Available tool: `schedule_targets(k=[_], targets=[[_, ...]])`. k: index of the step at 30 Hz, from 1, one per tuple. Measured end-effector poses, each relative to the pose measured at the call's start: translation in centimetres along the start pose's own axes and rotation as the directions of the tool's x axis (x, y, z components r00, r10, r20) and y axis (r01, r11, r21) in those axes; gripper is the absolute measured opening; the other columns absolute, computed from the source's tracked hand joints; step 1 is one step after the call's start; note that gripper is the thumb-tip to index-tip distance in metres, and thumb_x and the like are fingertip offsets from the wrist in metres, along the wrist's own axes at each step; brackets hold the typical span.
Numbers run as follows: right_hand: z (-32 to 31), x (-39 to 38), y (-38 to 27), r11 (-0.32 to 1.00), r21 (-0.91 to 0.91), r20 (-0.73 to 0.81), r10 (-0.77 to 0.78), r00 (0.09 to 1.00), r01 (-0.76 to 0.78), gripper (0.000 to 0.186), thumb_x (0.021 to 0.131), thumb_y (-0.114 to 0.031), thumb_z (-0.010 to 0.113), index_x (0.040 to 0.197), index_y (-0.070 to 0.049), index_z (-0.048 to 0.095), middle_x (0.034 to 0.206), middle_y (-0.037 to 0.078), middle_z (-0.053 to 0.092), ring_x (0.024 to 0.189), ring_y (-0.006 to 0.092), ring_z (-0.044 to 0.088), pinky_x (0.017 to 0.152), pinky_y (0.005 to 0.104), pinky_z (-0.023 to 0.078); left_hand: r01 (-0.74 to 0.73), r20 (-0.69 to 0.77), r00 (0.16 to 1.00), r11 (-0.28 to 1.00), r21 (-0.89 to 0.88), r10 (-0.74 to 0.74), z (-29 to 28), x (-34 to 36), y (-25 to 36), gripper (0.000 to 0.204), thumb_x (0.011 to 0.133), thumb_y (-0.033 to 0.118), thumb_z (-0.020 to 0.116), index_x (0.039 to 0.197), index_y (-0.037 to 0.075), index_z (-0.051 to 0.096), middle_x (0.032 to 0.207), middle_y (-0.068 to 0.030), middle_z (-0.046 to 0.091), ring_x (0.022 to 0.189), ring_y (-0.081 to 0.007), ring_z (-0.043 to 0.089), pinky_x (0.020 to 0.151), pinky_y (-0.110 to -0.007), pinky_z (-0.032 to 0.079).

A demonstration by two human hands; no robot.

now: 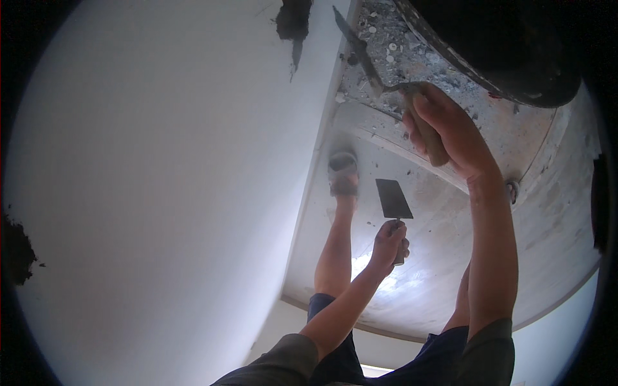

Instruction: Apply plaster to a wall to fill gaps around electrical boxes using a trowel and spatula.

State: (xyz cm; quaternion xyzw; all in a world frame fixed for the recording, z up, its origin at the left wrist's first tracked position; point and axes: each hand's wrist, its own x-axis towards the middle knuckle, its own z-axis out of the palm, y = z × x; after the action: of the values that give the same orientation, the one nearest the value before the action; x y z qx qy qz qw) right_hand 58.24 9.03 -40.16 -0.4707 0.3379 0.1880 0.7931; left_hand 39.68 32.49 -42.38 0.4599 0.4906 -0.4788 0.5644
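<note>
My right hand [454,125] is closed round the handle of a trowel [421,132]. That trowel's narrow-looking blade, seen nearly edge-on, points up and left towards the white wall [180,161]. Lower down, my left hand [388,244] grips a flat trowel [394,199] with a dark rectangular blade, held above the pale floor between my legs. Neither blade touches the wall. One dark grey patch [293,26] marks the wall near the top, and another dark patch [19,251] shows at its far left.
A large black tub [508,38] stands at the upper right. Rubble and dust [393,51] cover the floor beside it, beyond a low pale ledge [389,132]. My shod foot [343,170] is close to the base of the wall.
</note>
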Motion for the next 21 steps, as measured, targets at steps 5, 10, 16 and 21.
schedule_targets(k=[5,10,16,21], targets=[[0.0,1.3,0.0,0.975,-0.208,-0.06,-0.095,0.994,0.081,0.03,0.1,-0.037,0.05,0.103,-0.008,0.059,0.071,0.0,0.057,0.052,0.0053,0.049,0.044,0.0228,0.039,0.009,-0.006,1.0,1.0,-0.02,-0.009,-0.2,-0.6,0.5,0.012,0.094,0.012,0.06,0.104,0.009,0.053,0.08,-0.0024,0.054,0.061,-0.0129,0.056,0.049,-0.03,0.048],[-0.1,2.2,-0.7,0.945,-0.295,-0.012,-0.148,0.989,0.138,0.032,0.101,-0.035,0.047,0.086,-0.009,0.057,0.06,-0.001,0.05,0.044,0.0046,0.042,0.039,0.0233,0.033,0.013,-0.013,1.0,1.0,0.01,-0.012,-0.1,-0.6,0.5,0.013,0.094,0.013,0.06,0.104,0.009,0.053,0.08,-0.0023,0.054,0.06,-0.0128,0.056,0.049,-0.03,0.048],[0.6,0.9,-1.7,0.924,-0.378,0.001,-0.064,0.998,0.06,0.033,0.101,-0.034,0.048,0.079,-0.01,0.056,0.056,-0.001,0.048,0.043,0.0047,0.042,0.039,0.0217,0.032,0.014,-0.02,1.0,1.0,-0.005,-0.014,-0.1,-0.6,0.5,0.013,0.094,0.013,0.061,0.104,0.009,0.053,0.08,-0.0022,0.054,0.06,-0.0127,0.056,0.048,-0.03,0.047],[0.6,0.4,-0.9,0.97,-0.241,0.026,-0.033,0.999,0.039,0.031,0.1,-0.035,0.05,0.081,-0.011,0.057,0.055,-0.003,0.048,0.041,0.0034,0.041,0.037,0.0202,0.03,0.014,-0.023,1.0,1.0,-0.015,-0.014,0.3,-0.6,0.6,0.012,0.093,0.011,0.06,0.103,0.01,0.054,0.08,-0.0018,0.053,0.06,-0.0126,0.056,0.048,-0.03,0.047]])
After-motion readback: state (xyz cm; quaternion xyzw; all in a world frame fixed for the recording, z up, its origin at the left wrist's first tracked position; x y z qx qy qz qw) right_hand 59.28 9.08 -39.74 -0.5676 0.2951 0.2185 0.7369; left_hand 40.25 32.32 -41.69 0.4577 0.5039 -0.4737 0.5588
